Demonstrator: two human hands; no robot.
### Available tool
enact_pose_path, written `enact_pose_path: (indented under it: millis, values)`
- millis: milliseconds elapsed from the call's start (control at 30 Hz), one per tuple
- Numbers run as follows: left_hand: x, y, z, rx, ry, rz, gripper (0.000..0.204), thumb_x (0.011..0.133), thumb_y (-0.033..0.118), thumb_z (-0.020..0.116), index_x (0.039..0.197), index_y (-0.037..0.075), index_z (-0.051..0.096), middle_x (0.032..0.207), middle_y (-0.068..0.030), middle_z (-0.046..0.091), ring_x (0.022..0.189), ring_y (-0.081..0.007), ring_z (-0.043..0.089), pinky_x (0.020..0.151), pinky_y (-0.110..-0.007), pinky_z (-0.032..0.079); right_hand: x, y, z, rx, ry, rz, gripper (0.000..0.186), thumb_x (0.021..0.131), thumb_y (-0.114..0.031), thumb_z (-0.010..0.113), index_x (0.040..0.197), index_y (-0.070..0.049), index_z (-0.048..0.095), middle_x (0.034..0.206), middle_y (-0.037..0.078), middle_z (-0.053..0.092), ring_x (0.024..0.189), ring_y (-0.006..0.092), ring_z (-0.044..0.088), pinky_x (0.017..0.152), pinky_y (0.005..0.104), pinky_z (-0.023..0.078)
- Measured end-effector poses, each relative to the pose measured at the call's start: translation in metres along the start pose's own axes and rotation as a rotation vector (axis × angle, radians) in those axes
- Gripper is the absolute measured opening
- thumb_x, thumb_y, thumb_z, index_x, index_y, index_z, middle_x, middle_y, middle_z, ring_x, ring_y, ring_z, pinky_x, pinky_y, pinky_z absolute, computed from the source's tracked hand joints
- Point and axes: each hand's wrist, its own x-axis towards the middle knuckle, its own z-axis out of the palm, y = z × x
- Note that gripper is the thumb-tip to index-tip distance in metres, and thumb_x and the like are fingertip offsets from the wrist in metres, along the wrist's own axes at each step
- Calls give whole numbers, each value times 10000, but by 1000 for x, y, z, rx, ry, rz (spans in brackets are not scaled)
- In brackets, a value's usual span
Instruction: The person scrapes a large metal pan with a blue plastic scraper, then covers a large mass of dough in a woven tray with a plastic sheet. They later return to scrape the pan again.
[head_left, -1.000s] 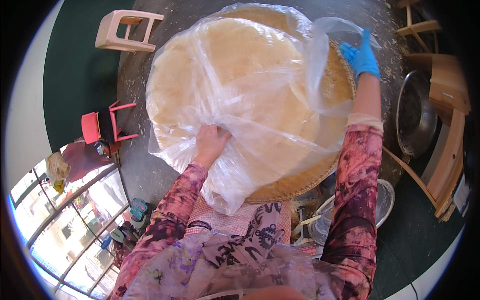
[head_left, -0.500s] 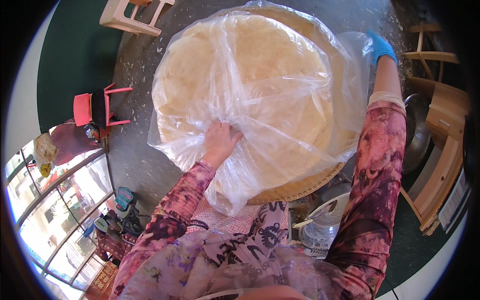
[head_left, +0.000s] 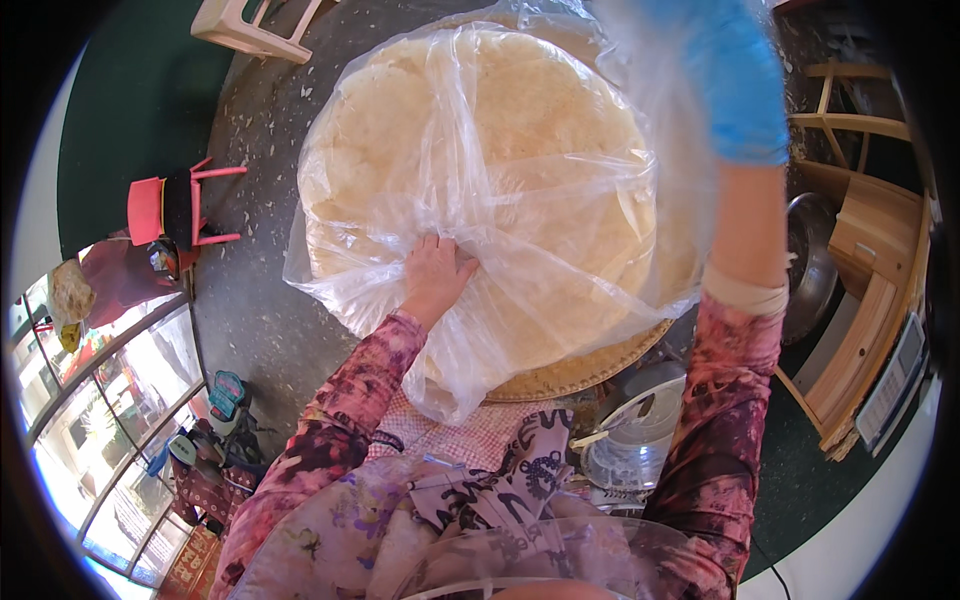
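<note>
A large round pale slab or stack of flatbread-like sheets (head_left: 520, 120) sits under clear plastic (head_left: 460, 170) on a wide woven tray (head_left: 560, 375). My bare left hand (head_left: 435, 275) pinches the bunched plastic at the lower middle of the round, fingers closed. My right hand (head_left: 735, 90), in a blue glove, is at the top right beside lifted, blurred plastic; motion smears its fingers, so its grip is unclear.
A white stool (head_left: 240, 35) and pink chair (head_left: 145, 210) stand on the left, near a bright window. Wooden furniture (head_left: 855, 255) and a metal basin (head_left: 812, 225) are at right. A clear container (head_left: 625, 450) sits below the tray's right edge.
My right hand has swung upward and looms larger, the plastic beside it pulled upward. My left hand has stayed on the bunched plastic. The whole view has shifted slightly.
</note>
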Motion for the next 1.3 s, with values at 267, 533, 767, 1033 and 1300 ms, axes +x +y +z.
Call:
enact_pose_path:
  millis: [267,533,767,1033,1300]
  values:
    - [6,-35,55,-320,67,162,437,721,377,667,996,49,581,1033,-169,561,1015,-332,518,842,-444,413,-132,139,60,-703,-697,-68,308,851,-226,592,1110,-59,586,1053,151,614,891,337,592,782,397,489]
    - [0,-20,2,-229,126,169,349,728,291,638,987,67,570,973,-175,584,948,-350,542,794,-457,437,-194,229,57,-891,-229,137,465,798,-281,658,1209,-106,528,1027,129,621,859,297,608,754,389,495]
    - [13,-66,24,-430,38,95,291,751,124,534,1023,24,558,850,-204,603,800,-402,570,716,-456,464,-192,256,121,-906,161,529,720,728,-391,717,1330,-124,426,971,115,627,848,268,619,748,371,499]
    - [45,-75,29,-1060,-248,11,338,760,211,562,1002,-23,576,883,-219,627,848,-339,611,746,-395,472,-188,280,166,-1422,178,387,708,613,-466,760,1174,-93,542,816,116,586,739,279,583,650,394,470]
    - [29,-64,-4,-575,64,104,225,772,228,567,757,9,619,757,-205,629,750,-366,613,670,-451,483,-193,304,195,-1593,291,364,290,683,-275,684,894,-87,623,824,149,610,763,334,579,660,426,464]
